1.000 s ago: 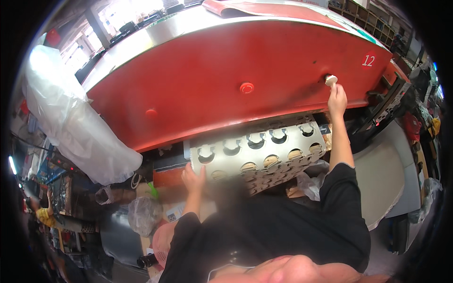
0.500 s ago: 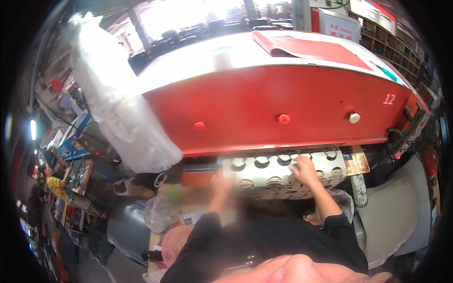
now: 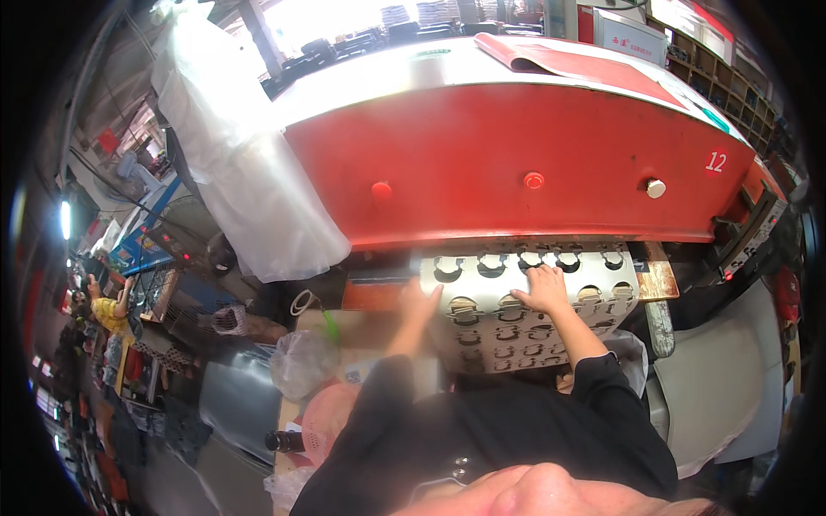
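A cream-coloured sheet [image 3: 482, 322] with rows of cut-out holes lies under the front of a red machine [image 3: 465, 163] and hangs down toward me. My left hand [image 3: 419, 308] is at its left edge, with the thumb along the sheet and the fingers at the edge, closed on it as far as the blur shows. On the sheet's upper part rests my right hand [image 3: 545, 291], open, fingers stretched forward and thumb out to the left. Several holes show around it. The sheet's far edge disappears beneath the machine.
Translucent plastic sheeting [image 3: 267, 189] hangs at the machine's left. A red sheet [image 3: 585, 64] lies on its white top. A wooden block [image 3: 658, 281] sits right of the holed sheet. A clear plastic bag [image 3: 303, 363] and pink basket [image 3: 331, 413] are at left. Further left is another person [image 3: 107, 311].
More of the holed sheet now shows, hanging lower in front. My right hand has gone from bent fingers to lying flatter on it. My view has shifted slightly.
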Motion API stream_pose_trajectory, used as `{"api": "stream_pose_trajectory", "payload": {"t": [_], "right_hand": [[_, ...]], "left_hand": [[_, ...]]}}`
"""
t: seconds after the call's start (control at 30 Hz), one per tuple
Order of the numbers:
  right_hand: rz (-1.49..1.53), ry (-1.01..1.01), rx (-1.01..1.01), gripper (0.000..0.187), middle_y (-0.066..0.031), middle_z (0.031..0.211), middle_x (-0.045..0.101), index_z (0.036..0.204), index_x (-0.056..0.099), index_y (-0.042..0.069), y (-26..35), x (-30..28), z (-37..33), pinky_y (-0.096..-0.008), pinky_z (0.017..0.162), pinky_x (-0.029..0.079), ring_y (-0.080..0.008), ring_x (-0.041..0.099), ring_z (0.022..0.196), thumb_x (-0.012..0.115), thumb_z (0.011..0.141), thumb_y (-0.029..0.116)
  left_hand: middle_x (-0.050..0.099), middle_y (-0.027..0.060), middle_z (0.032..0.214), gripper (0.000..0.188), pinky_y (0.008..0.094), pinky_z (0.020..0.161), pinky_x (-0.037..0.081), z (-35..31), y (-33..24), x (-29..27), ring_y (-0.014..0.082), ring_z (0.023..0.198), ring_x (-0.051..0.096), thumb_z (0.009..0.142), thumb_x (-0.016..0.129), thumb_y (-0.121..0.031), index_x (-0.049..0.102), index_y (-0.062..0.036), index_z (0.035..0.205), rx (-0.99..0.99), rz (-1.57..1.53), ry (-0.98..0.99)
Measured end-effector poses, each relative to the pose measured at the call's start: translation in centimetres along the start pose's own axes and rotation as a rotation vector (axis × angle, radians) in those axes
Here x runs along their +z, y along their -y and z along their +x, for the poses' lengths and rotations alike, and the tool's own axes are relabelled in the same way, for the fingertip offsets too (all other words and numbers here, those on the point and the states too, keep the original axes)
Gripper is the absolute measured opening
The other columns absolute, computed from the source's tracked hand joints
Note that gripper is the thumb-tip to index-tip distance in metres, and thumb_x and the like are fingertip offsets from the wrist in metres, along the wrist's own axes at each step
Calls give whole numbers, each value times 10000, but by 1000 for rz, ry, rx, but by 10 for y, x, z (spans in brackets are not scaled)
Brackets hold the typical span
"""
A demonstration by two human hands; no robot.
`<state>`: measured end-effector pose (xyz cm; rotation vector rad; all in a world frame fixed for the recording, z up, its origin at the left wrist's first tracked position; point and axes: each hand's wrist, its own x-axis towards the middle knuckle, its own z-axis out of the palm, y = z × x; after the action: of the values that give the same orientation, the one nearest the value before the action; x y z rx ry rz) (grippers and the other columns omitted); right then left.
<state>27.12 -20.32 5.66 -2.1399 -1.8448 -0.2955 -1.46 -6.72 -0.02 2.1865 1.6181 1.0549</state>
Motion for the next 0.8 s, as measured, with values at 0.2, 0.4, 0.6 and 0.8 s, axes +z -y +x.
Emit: {"api": "stream_pose_trajectory", "payload": {"t": [0.2, 0.4, 0.6, 0.8], "right_hand": [[110, 9, 5, 619, -125, 1030, 632, 1062, 633, 54, 15, 14, -52, -414, 941, 319, -243, 532, 1068, 624, 765, 597], [759, -11, 372, 227, -143, 878, 664, 897, 665, 19, 7, 4, -99, -371, 699, 501, -247, 632, 811, 699, 793, 218], [333, -275, 417, 542, -212, 1275, 523, 1196, 571, 21, 16, -19, -50, -414, 963, 429, -356, 511, 1160, 707, 791, 356], [113, 37, 519, 821, -284, 1445, 334, 1434, 403, 178, 67, -23, -36, -494, 944, 461, -447, 451, 1225, 709, 730, 468]], "left_hand": [[634, 232, 953, 562, 461, 807, 470, -46, 25, -15, 400, 914, 590, 780, 734, -420, 552, 32, 1060, 87, -56, -9], [623, 181, 908, 438, 454, 805, 469, -82, 21, -65, 366, 903, 593, 768, 740, -322, 587, 6, 1014, 141, 148, 169], [555, 203, 1165, 552, 457, 944, 420, -57, -67, -36, 378, 1093, 529, 720, 781, -298, 567, 12, 1124, 702, -186, -1], [308, 245, 1493, 1053, 482, 1146, 202, -59, -123, 6, 375, 1412, 257, 708, 696, -625, 328, 59, 1419, 753, -23, 416]]}}
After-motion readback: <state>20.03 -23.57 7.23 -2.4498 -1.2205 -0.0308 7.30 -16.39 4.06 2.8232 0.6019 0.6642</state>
